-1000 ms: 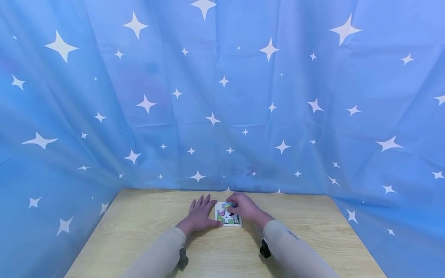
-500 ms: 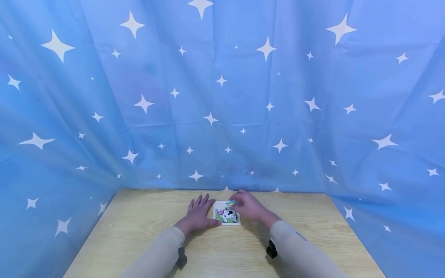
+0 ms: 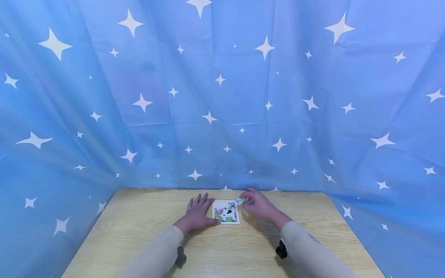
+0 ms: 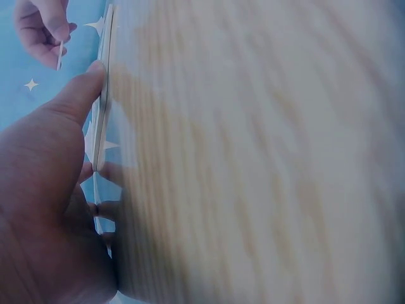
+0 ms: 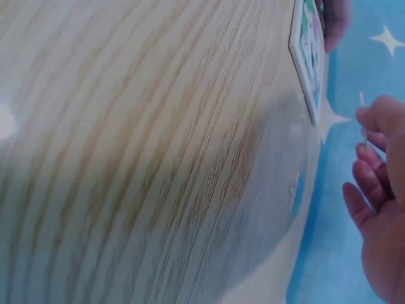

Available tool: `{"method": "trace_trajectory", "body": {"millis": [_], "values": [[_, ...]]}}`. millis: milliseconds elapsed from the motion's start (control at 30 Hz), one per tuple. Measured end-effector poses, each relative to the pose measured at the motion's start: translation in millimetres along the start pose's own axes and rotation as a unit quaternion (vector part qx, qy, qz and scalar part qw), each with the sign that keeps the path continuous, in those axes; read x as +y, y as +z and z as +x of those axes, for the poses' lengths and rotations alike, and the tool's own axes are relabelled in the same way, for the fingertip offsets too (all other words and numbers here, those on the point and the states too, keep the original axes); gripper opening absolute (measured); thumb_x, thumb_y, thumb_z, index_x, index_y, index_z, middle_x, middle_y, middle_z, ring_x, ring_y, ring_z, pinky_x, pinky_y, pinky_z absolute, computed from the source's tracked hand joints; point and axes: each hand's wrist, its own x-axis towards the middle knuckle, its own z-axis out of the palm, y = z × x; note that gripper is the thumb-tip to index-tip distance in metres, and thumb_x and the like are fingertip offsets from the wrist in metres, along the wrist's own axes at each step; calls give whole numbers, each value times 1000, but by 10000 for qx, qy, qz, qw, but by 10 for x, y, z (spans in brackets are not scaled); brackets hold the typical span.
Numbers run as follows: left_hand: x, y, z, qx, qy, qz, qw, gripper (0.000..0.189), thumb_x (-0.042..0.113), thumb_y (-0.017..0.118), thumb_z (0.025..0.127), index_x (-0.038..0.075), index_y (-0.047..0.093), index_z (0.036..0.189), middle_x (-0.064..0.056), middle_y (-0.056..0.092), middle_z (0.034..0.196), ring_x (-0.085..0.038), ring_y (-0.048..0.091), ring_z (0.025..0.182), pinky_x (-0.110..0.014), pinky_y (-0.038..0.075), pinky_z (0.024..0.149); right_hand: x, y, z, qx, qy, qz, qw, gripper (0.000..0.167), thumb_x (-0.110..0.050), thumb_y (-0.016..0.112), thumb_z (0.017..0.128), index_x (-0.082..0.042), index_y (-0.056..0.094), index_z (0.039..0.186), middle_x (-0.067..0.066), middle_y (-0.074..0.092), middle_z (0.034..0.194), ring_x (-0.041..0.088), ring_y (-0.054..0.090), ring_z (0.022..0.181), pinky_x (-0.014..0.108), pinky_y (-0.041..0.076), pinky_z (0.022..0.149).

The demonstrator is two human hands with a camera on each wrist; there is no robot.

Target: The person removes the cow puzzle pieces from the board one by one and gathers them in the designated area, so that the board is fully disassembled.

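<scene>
Blue fabric curtain with white stars hangs beyond the square, white-edged cow-picture board; pale wood-grain table lies beneath the board. Your left hand, fingers spread, touches the board's left side. Your right hand, right of the board, pinches a thin, multicoloured flat piece, raised near the board's far-right corner.

Apparently a makeshift filming booth: a creased blue fabric backdrop printed with white four-pointed stars hangs behind and along both sides of a wood-grain counter; the room beyond is hidden.
</scene>
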Motion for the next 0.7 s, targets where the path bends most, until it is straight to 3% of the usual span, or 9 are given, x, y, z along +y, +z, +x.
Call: {"method": "trace_trajectory", "body": {"millis": [133, 300, 500, 700], "values": [[-79, 56, 34, 64, 30, -5, 10000, 106, 78, 74, 90, 12, 45, 168, -25, 24, 180, -53, 12, 166, -74, 4, 129, 34, -66, -52, 46, 125, -36, 9999, 29, -6, 81, 99, -5, 78, 127, 4, 68, 120, 25, 66, 106, 48, 61, 94], [-58, 28, 34, 20, 29, -74, 10000, 106, 75, 77, 88, 10, 47, 166, -25, 25, 179, -53, 13, 166, -75, 4, 129, 100, -150, -111, 130, 321, -41, 9994, 28, -8, 81, 100, -8, 79, 128, 2, 68, 118, 22, 64, 105, 43, 59, 91], [-154, 123, 76, 83, 6, 92, 9999, 108, 81, 74, 86, 17, 46, 168, -20, 23, 182, -49, 12, 168, -73, 4, 131, 188, -235, -178, 153, 451, -65, 9988, 28, -10, 81, 101, -6, 78, 129, 5, 68, 121, 22, 64, 105, 41, 58, 90], [-74, 51, 32, 69, 55, -51, 9999, 105, 74, 78, 89, 13, 45, 168, -25, 23, 180, -54, 12, 166, -77, 4, 128, 261, -305, -258, 188, 545, -78, 9983, 30, -9, 80, 102, -4, 77, 131, 5, 68, 123, 21, 63, 104, 41, 58, 89]]}}
